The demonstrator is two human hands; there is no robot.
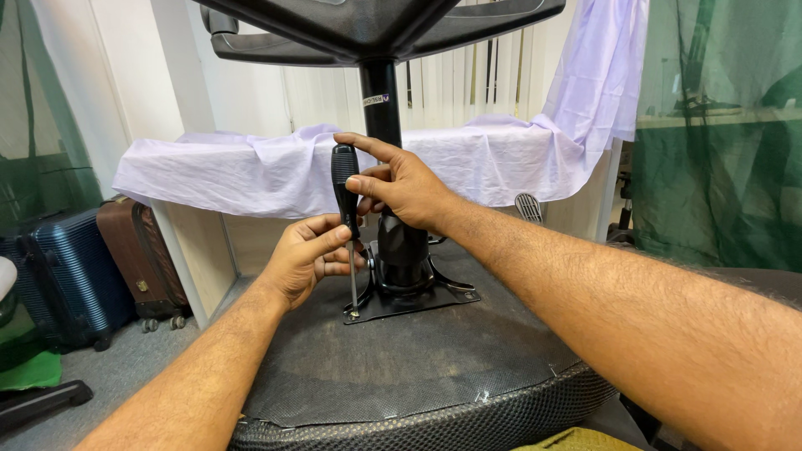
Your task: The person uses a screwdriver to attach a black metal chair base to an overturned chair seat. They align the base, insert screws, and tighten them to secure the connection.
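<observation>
An office chair lies upside down, its black seat underside (393,359) facing up in front of me. A black metal mounting plate (418,299) with the gas column (382,100) rising from it sits on the seat. My right hand (401,185) grips the black handle of a screwdriver (344,179), held upright. Its tip rests on a screw at the plate's front left corner. My left hand (309,255) pinches the lower handle and shaft, steadying it. The chair's base spans the top of the view.
A table draped in a lilac cloth (251,171) stands behind the chair. A blue suitcase (71,271) and a brown suitcase (142,255) stand on the floor at left. Green netting (718,142) hangs at right, white blinds behind.
</observation>
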